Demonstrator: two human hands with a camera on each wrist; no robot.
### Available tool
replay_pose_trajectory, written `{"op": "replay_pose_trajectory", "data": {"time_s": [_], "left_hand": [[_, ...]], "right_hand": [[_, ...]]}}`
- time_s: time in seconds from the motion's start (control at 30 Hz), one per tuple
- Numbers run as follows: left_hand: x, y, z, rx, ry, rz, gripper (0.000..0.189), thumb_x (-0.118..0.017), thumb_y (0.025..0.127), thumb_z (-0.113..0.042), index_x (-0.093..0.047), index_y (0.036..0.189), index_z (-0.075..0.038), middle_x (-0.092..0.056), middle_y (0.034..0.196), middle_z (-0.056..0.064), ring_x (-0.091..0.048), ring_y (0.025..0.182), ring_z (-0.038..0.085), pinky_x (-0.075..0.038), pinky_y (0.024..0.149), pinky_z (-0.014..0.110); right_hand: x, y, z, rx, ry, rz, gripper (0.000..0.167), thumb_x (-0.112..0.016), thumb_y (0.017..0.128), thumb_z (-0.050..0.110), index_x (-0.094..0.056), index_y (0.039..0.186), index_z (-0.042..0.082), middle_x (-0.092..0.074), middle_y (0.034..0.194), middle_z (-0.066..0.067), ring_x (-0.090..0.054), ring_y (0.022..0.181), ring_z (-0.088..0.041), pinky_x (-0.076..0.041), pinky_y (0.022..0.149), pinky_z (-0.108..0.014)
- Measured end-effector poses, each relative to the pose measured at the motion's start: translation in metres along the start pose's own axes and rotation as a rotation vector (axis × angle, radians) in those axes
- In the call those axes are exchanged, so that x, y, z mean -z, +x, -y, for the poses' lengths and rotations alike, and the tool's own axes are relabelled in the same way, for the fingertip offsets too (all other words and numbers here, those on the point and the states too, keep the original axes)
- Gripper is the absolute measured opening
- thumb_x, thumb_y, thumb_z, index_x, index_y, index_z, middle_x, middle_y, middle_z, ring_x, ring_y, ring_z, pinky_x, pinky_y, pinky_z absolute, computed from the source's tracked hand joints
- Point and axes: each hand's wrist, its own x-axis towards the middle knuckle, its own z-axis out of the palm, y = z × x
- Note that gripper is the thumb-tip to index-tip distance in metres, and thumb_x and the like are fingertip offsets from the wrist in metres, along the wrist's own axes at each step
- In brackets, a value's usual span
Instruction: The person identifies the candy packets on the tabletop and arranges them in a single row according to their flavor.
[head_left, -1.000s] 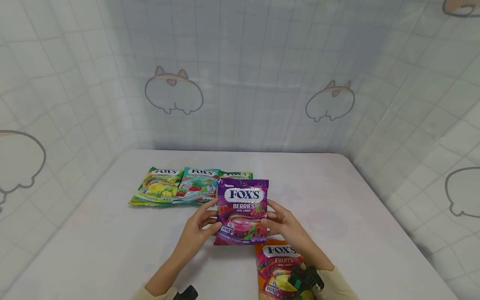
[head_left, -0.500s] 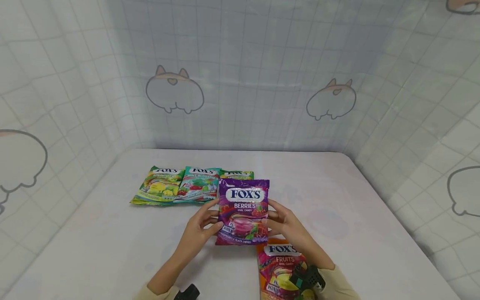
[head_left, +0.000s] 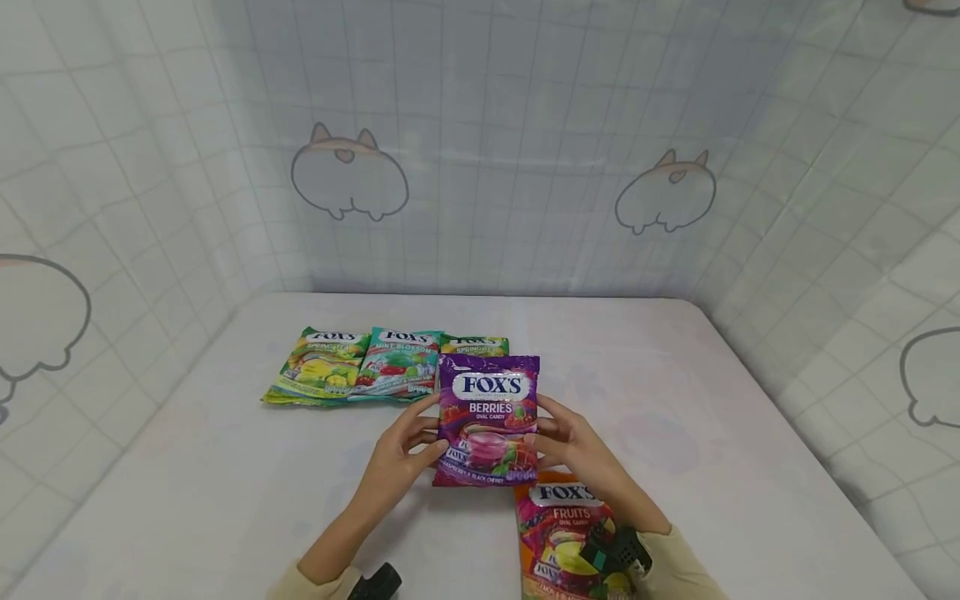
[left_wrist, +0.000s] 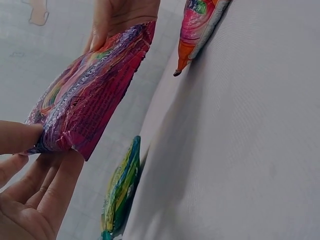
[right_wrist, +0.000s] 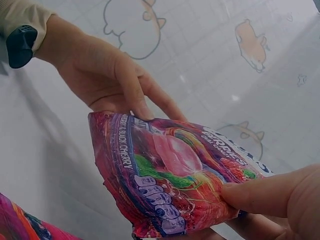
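Note:
A purple bag of Fox's Berries candy (head_left: 489, 425) is held up off the table, its printed front towards the head camera. My left hand (head_left: 401, 458) pinches its left edge, thumb in front and fingers behind. On the opposite edge my right hand (head_left: 581, 446) grips it the same way. In the left wrist view the candy bag (left_wrist: 85, 100) hangs clear of the tabletop between both hands. The right wrist view shows the right thumb pressing on the front of the bag (right_wrist: 175, 160). Fingers behind the bag are partly hidden.
An orange Fox's Fruits bag (head_left: 558, 533) lies near the front, partly under the right forearm. At the back left rest a yellow-green Spring Tea bag (head_left: 322, 367) and a teal Mint Blossom bag (head_left: 397, 362). Another green bag (head_left: 476, 345) shows behind the purple one. Patterned curtains (head_left: 510, 167) surround the white table.
Both hands keep the purple candy bag in nearly the same place. The whole head view has shifted slightly, with the background sitting a little higher.

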Motion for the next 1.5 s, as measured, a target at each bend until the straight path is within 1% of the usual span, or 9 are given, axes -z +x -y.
{"op": "replay_pose_trajectory", "data": {"time_s": [0.1,0.23,0.4,0.53,0.63,0.73,1.03,1.27,1.5], "left_hand": [[-0.001,0.001,0.000,-0.003,0.004,0.009,0.060,-0.067,0.090,-0.003,-0.046,0.143,-0.020,-0.066,0.113,0.010,-0.063,0.099,0.024,-0.052,0.082,0.027],[0.000,0.004,0.000,0.034,0.003,0.026,0.058,-0.066,0.091,-0.004,-0.046,0.143,-0.018,-0.066,0.113,0.012,-0.063,0.099,0.025,-0.052,0.084,0.030],[-0.002,0.010,-0.001,0.123,-0.015,0.063,0.058,-0.066,0.091,-0.004,-0.045,0.144,-0.015,-0.063,0.116,0.016,-0.063,0.099,0.028,-0.056,0.076,0.036],[-0.009,0.019,-0.001,0.130,0.019,0.122,0.057,-0.066,0.091,-0.005,-0.042,0.143,-0.008,-0.063,0.115,0.018,-0.065,0.096,0.028,-0.057,0.070,0.037],[-0.017,0.031,-0.001,0.106,0.069,0.161,0.058,-0.066,0.090,-0.004,-0.041,0.142,-0.002,-0.064,0.113,0.019,-0.066,0.094,0.028,-0.057,0.069,0.036],[-0.026,0.045,0.000,0.094,0.127,0.169,0.057,-0.067,0.089,-0.003,-0.043,0.140,0.001,-0.066,0.110,0.018,-0.067,0.092,0.027,-0.057,0.066,0.035],[-0.062,0.084,0.002,0.098,0.268,0.161,0.056,-0.071,0.086,-0.004,-0.048,0.137,0.002,-0.066,0.103,0.017,-0.067,0.073,0.020,-0.056,0.060,0.030],[-0.077,0.114,0.001,0.104,0.372,0.139,0.055,-0.073,0.085,-0.004,-0.051,0.135,0.003,-0.067,0.094,0.013,-0.064,0.061,0.018,-0.054,0.057,0.027],[-0.088,0.137,0.001,0.165,0.350,0.111,0.043,-0.070,0.086,-0.003,-0.059,0.126,0.006,-0.065,0.092,0.013,-0.066,0.062,0.018,-0.055,0.055,0.026]], "right_hand": [[0.001,0.000,0.000,-0.006,-0.023,-0.012,0.070,-0.061,0.096,0.024,-0.024,0.152,0.005,-0.054,0.134,-0.023,-0.065,0.102,-0.030,-0.056,0.078,-0.039],[0.003,0.001,-0.001,-0.014,-0.024,0.001,0.067,-0.062,0.096,0.020,-0.027,0.152,0.006,-0.055,0.133,-0.023,-0.065,0.102,-0.031,-0.056,0.076,-0.039],[0.009,0.001,0.004,-0.037,-0.014,0.062,0.068,-0.061,0.096,0.014,-0.024,0.151,0.002,-0.053,0.133,-0.026,-0.065,0.103,-0.034,-0.057,0.073,-0.043],[0.019,0.001,0.005,-0.070,-0.043,0.073,0.070,-0.062,0.095,0.015,-0.023,0.151,-0.001,-0.054,0.131,-0.027,-0.066,0.099,-0.035,-0.057,0.071,-0.044],[0.030,0.002,0.002,-0.102,-0.067,0.051,0.070,-0.064,0.094,0.016,-0.025,0.150,-0.001,-0.055,0.129,-0.027,-0.067,0.095,-0.034,-0.057,0.069,-0.044],[0.043,0.005,-0.005,-0.139,-0.079,0.028,0.073,-0.066,0.093,0.019,-0.025,0.150,0.000,-0.055,0.129,-0.027,-0.067,0.094,-0.034,-0.057,0.070,-0.044],[0.083,0.016,-0.027,-0.209,-0.025,-0.017,0.072,-0.064,0.093,0.017,-0.024,0.151,0.001,-0.058,0.126,-0.024,-0.066,0.097,-0.033,-0.056,0.075,-0.042],[0.106,0.037,-0.033,-0.274,-0.014,-0.083,0.069,-0.062,0.093,0.013,-0.026,0.151,0.001,-0.054,0.132,-0.024,-0.064,0.099,-0.027,-0.056,0.077,-0.036],[0.120,0.053,-0.035,-0.296,-0.030,-0.118,0.065,-0.060,0.094,0.011,-0.029,0.150,-0.001,-0.055,0.131,-0.024,-0.064,0.097,-0.026,-0.055,0.080,-0.036]]}}
